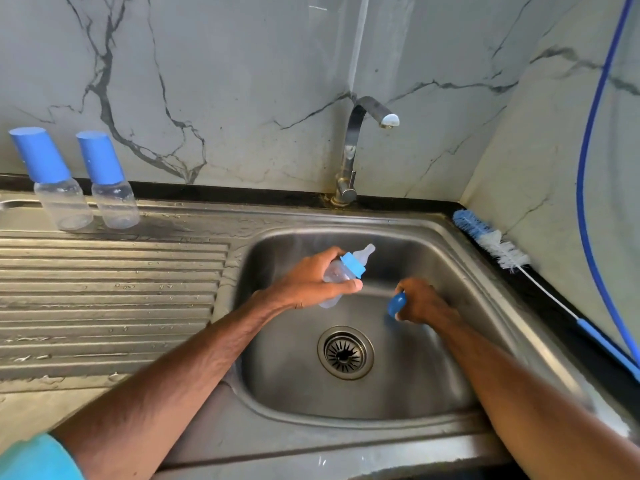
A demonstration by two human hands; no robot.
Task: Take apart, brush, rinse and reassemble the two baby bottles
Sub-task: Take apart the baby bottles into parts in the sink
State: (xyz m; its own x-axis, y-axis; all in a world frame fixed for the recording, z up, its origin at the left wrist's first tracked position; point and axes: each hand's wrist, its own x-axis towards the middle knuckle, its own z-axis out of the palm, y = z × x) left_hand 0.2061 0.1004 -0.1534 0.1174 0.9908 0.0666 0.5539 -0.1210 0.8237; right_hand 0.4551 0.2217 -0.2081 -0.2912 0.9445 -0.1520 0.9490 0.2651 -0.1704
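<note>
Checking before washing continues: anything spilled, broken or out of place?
Nothing stands out. A capped bottle and its twin stand on the wet drainboard, the brush lies on the counter beside the sink, and the tap is off.

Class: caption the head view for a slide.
Left hand holds an uncapped baby bottle over the sink; right hand grips a blue cap.
</note>
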